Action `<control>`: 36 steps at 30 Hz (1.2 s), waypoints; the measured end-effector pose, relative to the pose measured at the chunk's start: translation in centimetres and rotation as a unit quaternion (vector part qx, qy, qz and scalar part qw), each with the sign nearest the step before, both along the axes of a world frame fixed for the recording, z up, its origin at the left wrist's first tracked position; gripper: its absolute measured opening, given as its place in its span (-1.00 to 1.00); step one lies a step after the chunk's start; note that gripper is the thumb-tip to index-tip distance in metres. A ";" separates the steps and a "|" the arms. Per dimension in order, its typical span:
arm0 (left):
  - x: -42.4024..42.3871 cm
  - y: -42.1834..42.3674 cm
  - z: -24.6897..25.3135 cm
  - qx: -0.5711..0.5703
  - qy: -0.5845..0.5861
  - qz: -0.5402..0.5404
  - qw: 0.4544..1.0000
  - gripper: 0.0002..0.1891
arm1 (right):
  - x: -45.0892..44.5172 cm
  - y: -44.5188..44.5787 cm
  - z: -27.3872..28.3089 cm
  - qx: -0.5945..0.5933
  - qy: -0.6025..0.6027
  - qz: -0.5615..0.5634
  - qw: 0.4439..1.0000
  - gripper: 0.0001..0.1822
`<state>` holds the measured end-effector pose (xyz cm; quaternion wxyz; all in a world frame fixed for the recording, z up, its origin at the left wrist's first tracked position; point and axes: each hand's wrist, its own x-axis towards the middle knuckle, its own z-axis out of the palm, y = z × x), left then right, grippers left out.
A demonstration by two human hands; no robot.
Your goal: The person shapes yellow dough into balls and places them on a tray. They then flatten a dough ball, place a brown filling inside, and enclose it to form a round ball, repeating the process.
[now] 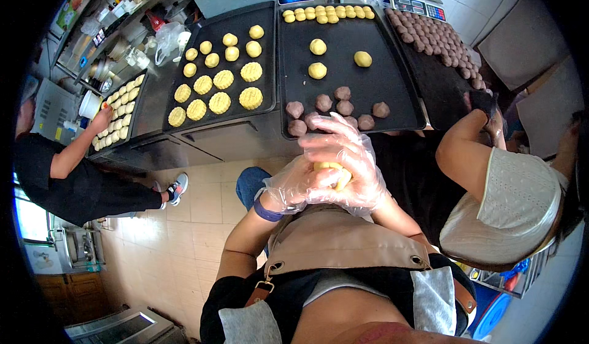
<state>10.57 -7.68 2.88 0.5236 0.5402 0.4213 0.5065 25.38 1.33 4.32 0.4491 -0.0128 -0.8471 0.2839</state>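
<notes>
My left hand (294, 183) and my right hand (349, 160), both in clear plastic gloves, are cupped together around a piece of yellow dough (338, 173), just off the near edge of a black baking tray (340, 91). The fingers partly hide the dough. Near that edge of the tray lie several purple-brown filling balls (323, 102). Farther back are three larger yellow dough balls (317, 71), and small yellow dough pieces (331, 13) stand in rows along the far edge. The tray to the left holds round yellow balls (253, 48) and ridged, pressed pastries (220, 103).
At the right, a co-worker (506, 196) reaches to a dark tray bearing many purple-brown balls (428, 35), with a digital scale (414, 3) behind it. Another person (69, 173) at the far left touches a tray of pale dough pieces (122, 109). A metal counter (221, 141) supports the trays.
</notes>
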 end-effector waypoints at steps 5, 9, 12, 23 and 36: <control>-0.7 1.5 -0.8 0.115 0.051 -0.035 0.991 -0.53 | 0.0 -0.1 -1.0 0.023 0.026 -0.030 0.999 -0.52; 0.3 0.3 0.6 -0.087 -0.206 -0.055 0.973 -0.47 | -0.7 -1.0 -1.5 -0.164 0.168 -0.007 0.972 -0.37; 0.4 0.4 0.3 -0.024 -0.159 -0.013 0.987 -0.36 | -1.1 -2.1 -0.6 -0.255 0.188 0.027 0.948 -0.10; 0.9 0.2 -1.0 0.175 0.161 0.087 0.967 -0.46 | -0.5 0.3 0.2 -0.015 0.062 0.010 0.998 -0.63; 0.7 0.0 1.2 -0.035 -0.077 0.026 0.996 -0.42 | -0.2 0.4 0.3 -0.076 0.025 0.000 0.997 -0.19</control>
